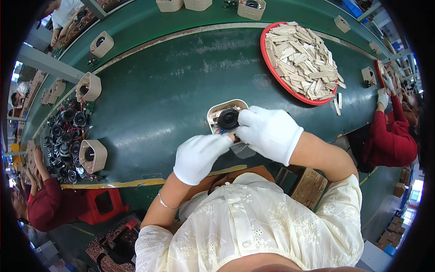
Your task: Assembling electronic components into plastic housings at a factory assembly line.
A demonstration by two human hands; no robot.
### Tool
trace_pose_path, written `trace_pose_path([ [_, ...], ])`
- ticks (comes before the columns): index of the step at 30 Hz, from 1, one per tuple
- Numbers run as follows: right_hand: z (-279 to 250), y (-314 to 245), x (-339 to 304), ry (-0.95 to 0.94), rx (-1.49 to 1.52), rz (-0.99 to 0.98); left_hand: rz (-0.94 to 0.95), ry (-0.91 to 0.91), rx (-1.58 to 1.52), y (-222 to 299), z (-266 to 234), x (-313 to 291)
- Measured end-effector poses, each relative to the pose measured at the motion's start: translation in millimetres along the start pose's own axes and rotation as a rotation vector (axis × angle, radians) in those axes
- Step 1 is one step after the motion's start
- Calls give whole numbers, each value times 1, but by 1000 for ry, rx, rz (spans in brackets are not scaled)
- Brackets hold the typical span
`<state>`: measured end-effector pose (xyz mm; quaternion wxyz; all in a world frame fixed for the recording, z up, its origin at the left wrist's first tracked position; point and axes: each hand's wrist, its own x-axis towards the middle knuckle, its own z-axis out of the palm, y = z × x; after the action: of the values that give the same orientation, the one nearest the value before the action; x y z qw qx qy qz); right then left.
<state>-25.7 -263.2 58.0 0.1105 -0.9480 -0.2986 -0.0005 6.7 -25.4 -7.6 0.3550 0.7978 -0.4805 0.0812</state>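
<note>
In front of me on the green bench, a cream plastic housing [213,111] with rounded corners faces up. Inside it lies a round black speaker [228,119], tilted, with small coloured wires at its near side. My right hand [268,132], white-gloved, is closed at the right side, its fingers against the speaker's edge. My left hand [201,156], also gloved, comes in from the near left. Its fingers pinch together at the near edge of the housing, by the wires; what they hold is hidden. A clear plastic bag [243,151] lies below the hands.
A red round tray [270,63] heaped with cream strips [301,59] stands at the far right, with loose strips [337,105] beside it. Several black speakers [66,136] pile up at the left near cream housings [94,156]. Co-workers in red [392,136] sit on both sides.
</note>
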Motion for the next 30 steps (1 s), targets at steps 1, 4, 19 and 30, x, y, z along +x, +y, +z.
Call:
trace_pose_path([
  [1,2,4,1,3,25,-3,0,-2,0,2,0,1],
  [4,1,6,3,-41,48,16,25,-28,91,10,-4,10],
  [19,20,7,3,45,117,-91,-418,-135,-585,-6,9,1],
  [30,-8,5,6,282,995,224,-104,-182,-13,11,-5,0],
])
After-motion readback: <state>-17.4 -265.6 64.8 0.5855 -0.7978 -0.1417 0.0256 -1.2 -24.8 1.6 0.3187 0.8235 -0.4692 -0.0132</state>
